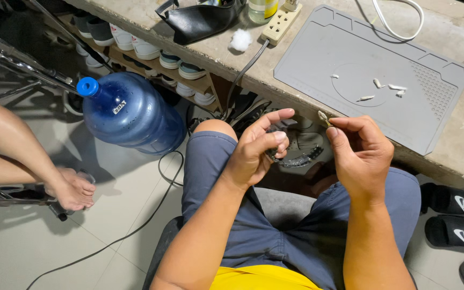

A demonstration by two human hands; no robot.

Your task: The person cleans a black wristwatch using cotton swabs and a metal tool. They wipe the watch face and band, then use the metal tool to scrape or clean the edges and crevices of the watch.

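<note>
My left hand (258,151) is curled above my lap around a small dark object (273,154), mostly hidden by the fingers, with the index finger stretched toward the right hand. Just apart from it, my right hand (359,153) pinches a small pale scrap (323,117) between thumb and forefinger, at the front edge of the workbench. A grey work mat (318,53) lies on the bench beyond, with several small white bits (378,84) on it.
A blue water jug (130,113) lies on the tiled floor at left. Another person's bare legs and foot (73,190) are at far left. A power strip (280,22), black pouch (200,21), shoe rack (151,51), floor cable (135,231) and black sandals (455,215) surround me.
</note>
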